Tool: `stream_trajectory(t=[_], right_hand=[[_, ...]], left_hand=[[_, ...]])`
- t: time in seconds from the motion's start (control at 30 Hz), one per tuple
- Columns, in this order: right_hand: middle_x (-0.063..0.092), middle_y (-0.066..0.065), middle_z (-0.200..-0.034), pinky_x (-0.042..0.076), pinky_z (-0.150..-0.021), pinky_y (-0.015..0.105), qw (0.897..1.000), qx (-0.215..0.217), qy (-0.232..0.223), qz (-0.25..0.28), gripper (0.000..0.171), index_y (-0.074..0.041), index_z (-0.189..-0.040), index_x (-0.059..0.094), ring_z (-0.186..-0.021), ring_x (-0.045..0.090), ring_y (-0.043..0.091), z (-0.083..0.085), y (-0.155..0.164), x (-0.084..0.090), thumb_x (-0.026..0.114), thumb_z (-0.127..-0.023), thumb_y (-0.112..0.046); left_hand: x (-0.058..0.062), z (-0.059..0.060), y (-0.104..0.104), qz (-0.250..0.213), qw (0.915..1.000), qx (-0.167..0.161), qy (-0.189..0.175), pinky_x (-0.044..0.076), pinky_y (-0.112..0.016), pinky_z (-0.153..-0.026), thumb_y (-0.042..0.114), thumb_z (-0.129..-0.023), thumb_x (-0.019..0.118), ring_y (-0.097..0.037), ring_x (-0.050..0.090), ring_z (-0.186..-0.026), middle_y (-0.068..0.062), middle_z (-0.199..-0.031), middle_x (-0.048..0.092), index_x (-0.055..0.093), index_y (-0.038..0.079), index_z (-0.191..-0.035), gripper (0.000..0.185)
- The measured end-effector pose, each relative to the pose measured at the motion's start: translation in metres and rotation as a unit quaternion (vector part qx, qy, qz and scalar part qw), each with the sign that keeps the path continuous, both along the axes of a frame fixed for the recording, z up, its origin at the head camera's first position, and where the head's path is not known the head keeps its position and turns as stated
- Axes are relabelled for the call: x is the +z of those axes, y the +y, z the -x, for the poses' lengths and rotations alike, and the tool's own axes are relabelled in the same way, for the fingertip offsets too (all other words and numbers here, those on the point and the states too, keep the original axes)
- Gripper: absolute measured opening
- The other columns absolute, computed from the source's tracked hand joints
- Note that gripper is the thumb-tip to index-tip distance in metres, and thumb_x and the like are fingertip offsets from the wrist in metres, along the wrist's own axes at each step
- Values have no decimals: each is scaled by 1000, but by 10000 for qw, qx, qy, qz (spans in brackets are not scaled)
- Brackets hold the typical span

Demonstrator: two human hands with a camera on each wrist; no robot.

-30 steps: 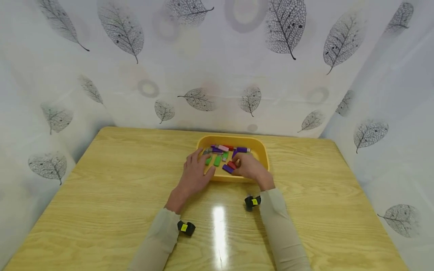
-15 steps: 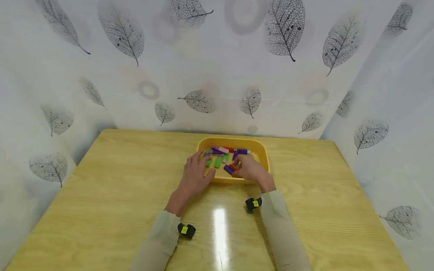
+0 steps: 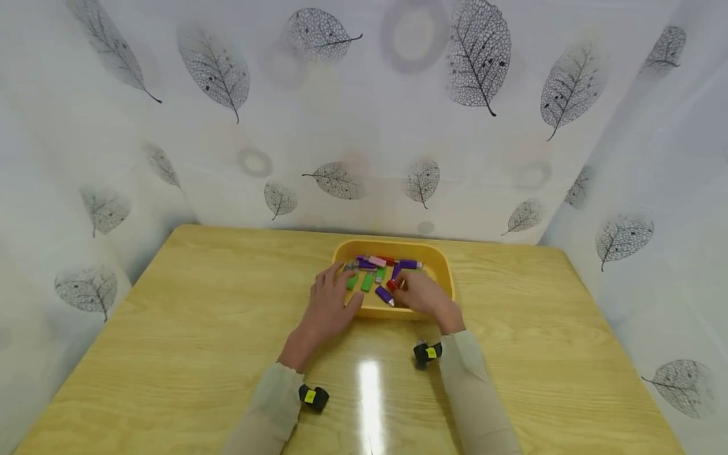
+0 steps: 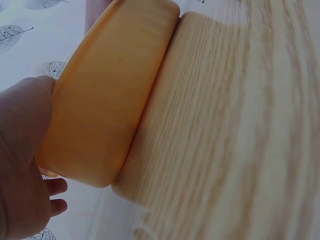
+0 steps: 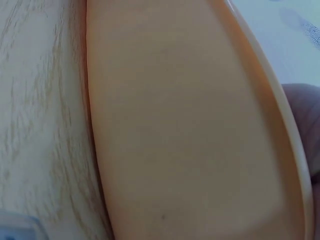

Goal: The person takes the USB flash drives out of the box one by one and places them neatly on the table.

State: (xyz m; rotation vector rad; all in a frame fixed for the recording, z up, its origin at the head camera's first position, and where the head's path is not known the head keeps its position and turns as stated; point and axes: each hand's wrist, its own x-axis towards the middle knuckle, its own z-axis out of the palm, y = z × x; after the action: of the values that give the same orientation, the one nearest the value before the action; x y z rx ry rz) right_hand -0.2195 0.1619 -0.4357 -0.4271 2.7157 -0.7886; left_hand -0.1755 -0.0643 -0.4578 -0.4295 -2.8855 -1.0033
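In the room: I see patterned sheeting [image 3: 398, 126] printed with grey leaves and rings, hung as a back wall and two side walls that close off the far end of the counter.
Counter: pale wood grain with a glossy glare stripe near me [image 3: 170, 328]; it carries one thing only, the tray.
Tray: yellow, shallow, rounded corners [image 3: 446, 268], standing near the far edge at the middle; both wrist views are filled by its outer wall, so I read its contents from the head view alone.
Pieces: a loose scatter inside the tray of small green [image 3: 366, 282], purple [image 3: 407, 264], red and pink blocks; they are too small for me to say what they are.
Left hand: rests on the tray's near left wall [image 3: 330, 303], fingers loosely spread over the rim, thumb along the front; it steadies the tray and holds no piece. It sits as it did a second ago.
Right hand: inside the tray at the near right [image 3: 423, 296], fingers curled round a purple piece [image 3: 385, 295] that sticks out toward the left hand, with a red piece [image 3: 392, 285] just above it at the fingertips.
Change: over the last second the purple piece has swung from lying flat by the hand to pointing out and down from the fingers, and the red one has moved up beside the fingertips.
Meaning: I judge the purple piece now gripped and just clear of the pile, but not yet out over the rim.
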Motion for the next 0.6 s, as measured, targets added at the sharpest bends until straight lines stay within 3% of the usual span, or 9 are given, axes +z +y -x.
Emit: stream_trajectory(t=[0.13, 0.27, 0.4, 0.6], right_hand=[[65, 5, -85, 46, -58, 30, 9996, -75, 214, 163, 31, -7, -124, 59, -66, 56, 17, 1, 1, 1, 62, -95, -16], [68, 9, -97, 45, -60, 32, 9975, 111, 667, 184, 45, -11, -142, 50, -64, 52, 17, 3, 1, 3, 55, -98, -12], [69, 12, -113, 47, -71, 35, 9946, 237, 1009, 101, 39, -8, -138, 57, -75, 55, 19, 3, 1, 4, 52, -99, -10], [67, 13, -119, 48, -76, 37, 9952, 163, 968, 19, 37, -8, -137, 58, -81, 56, 22, 1, 2, 3, 52, -100, -10]], left_hand=[[0, 1, -1, 100, 9999, -15, 31, 22, -58, -115, 41, -100, 46, -38, 24, -142, -16, -159, 24, 43, 10, -145, 54], [-1, 4, -1, 127, 9999, -56, 32, 22, -58, -115, 41, -100, 45, -38, 24, -141, -17, -159, 23, 41, 9, -146, 56], [-1, 4, -2, 93, 9999, -88, 75, 22, -58, -115, 41, -100, 45, -38, 25, -141, -17, -158, 23, 40, 9, -146, 57], [-2, 2, -2, 129, 9999, -90, 8, 22, -57, -115, 42, -100, 45, -38, 24, -141, -16, -159, 23, 39, 9, -147, 57]])
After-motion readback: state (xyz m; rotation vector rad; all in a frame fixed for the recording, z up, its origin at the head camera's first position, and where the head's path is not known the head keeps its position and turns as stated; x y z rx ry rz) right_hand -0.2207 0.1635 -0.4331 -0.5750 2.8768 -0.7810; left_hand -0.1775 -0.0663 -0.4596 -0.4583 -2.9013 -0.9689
